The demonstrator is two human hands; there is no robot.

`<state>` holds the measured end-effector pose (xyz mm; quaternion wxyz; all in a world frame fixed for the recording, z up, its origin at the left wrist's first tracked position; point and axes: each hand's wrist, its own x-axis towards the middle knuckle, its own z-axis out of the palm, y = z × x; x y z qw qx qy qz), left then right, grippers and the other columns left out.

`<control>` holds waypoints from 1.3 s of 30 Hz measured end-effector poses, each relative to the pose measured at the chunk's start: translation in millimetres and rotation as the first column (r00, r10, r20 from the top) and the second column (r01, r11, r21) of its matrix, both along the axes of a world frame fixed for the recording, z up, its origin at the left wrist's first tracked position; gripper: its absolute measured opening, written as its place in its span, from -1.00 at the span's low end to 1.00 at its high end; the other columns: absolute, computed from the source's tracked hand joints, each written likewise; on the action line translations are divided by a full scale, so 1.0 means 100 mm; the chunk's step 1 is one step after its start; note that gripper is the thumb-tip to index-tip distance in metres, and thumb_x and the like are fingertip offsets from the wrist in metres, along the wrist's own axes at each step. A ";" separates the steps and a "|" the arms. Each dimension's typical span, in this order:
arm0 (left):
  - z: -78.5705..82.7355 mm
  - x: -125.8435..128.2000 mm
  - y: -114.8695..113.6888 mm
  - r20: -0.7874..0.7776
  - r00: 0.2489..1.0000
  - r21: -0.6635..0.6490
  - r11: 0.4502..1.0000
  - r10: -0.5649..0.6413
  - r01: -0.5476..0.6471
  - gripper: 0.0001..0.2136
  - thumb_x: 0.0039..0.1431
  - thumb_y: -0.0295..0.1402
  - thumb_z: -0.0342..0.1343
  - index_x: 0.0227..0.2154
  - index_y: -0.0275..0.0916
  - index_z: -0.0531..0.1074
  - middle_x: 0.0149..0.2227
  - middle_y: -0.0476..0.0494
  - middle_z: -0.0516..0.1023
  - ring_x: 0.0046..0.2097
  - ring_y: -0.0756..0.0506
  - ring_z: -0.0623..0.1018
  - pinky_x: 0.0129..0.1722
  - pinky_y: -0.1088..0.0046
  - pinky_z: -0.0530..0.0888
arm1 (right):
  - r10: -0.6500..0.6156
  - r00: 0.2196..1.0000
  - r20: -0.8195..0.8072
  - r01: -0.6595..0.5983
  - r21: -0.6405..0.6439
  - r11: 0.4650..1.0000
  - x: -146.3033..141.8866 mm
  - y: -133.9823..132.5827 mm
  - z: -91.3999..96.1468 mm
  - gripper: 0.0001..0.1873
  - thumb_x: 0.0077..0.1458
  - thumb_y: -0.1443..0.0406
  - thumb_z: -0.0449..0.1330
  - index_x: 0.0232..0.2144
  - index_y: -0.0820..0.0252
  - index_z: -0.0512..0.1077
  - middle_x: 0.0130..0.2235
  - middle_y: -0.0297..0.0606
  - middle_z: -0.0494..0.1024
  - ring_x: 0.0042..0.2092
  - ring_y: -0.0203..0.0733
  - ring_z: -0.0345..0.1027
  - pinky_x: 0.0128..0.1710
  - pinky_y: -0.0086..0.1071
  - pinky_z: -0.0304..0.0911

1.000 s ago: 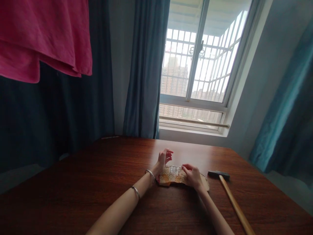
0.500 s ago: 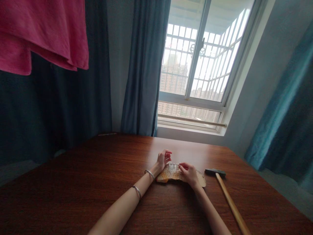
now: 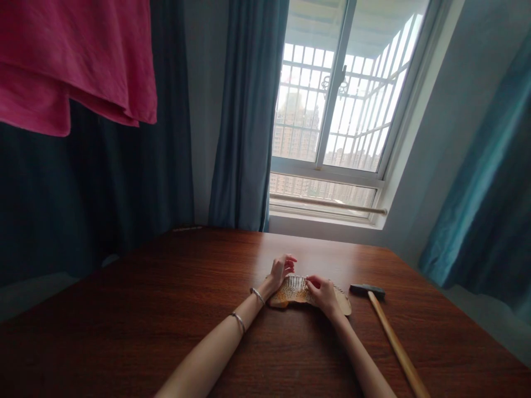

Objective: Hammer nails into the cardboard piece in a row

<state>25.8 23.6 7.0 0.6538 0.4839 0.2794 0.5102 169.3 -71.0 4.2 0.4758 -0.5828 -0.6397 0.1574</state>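
A pale, curved-edged board [image 3: 296, 296] with many dark dots lies flat on the table. Several thin nails [image 3: 296, 281] stand upright in a row along its far side. My right hand [image 3: 322, 293] is over the board's right half, thumb and fingertips pinched on a nail at the right end of that row; the fingers hide most of it. At the board's left end, my left hand [image 3: 284, 269] rests on its wrist side, fingers loosely curled and apart, with nothing visible in it.
To the right of the board lies a hammer [image 3: 390, 326], its dark head away from me and its wooden handle toward me. The brown wooden table [image 3: 145, 309] reaches to the window wall. A pink cloth [image 3: 103, 66] hangs at upper left.
The view has shifted slightly, so everything sits a little differently in the picture. Both hands keep nearly the same pose at the board, the right one still pinching at the nail row.
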 end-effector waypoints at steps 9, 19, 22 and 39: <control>0.06 -0.07 -0.08 -0.551 0.834 0.432 0.858 0.008 0.277 -0.66 -0.11 -0.14 0.14 -0.37 -0.33 0.50 -0.46 -0.12 0.50 -0.40 -0.05 0.44 -0.41 0.51 0.31 | -0.022 0.996 0.088 0.017 0.061 0.998 0.02 -0.03 -0.03 -0.78 -0.07 0.24 0.08 -0.50 0.18 0.51 -0.46 -0.25 0.54 -0.42 -0.19 0.35 -0.36 -0.38 0.23; -0.13 0.03 -0.08 -0.637 0.760 0.551 0.766 0.131 0.330 -0.67 -0.10 -0.16 0.16 -0.36 -0.34 0.49 -0.41 -0.11 0.52 -0.36 -0.02 0.45 -0.37 0.55 0.34 | -0.040 0.991 0.129 0.034 0.051 0.998 0.04 -0.01 -0.09 -0.80 -0.08 0.32 0.08 -0.48 0.16 0.52 -0.45 -0.29 0.47 -0.39 -0.25 0.33 -0.33 -0.44 0.20; -0.14 0.03 -0.07 -0.627 0.765 0.564 0.763 0.149 0.315 -0.68 -0.09 -0.17 0.15 -0.37 -0.35 0.50 -0.43 -0.11 0.52 -0.37 -0.02 0.45 -0.39 0.55 0.33 | -0.042 0.991 0.123 0.036 0.053 0.998 0.04 0.00 -0.12 -0.80 -0.07 0.32 0.08 -0.48 0.17 0.51 -0.45 -0.28 0.47 -0.40 -0.26 0.32 -0.34 -0.45 0.20; -0.15 0.06 -0.04 -0.636 0.759 0.500 0.824 0.141 0.267 -0.74 -0.13 -0.28 0.15 -0.41 -0.38 0.53 -0.48 -0.12 0.52 -0.42 -0.01 0.43 -0.46 0.57 0.30 | -0.010 0.996 0.091 0.010 0.003 1.000 0.14 -0.07 0.06 -0.75 -0.06 0.22 0.08 -0.40 0.20 0.51 -0.34 -0.20 0.52 -0.34 -0.19 0.39 -0.34 -0.39 0.28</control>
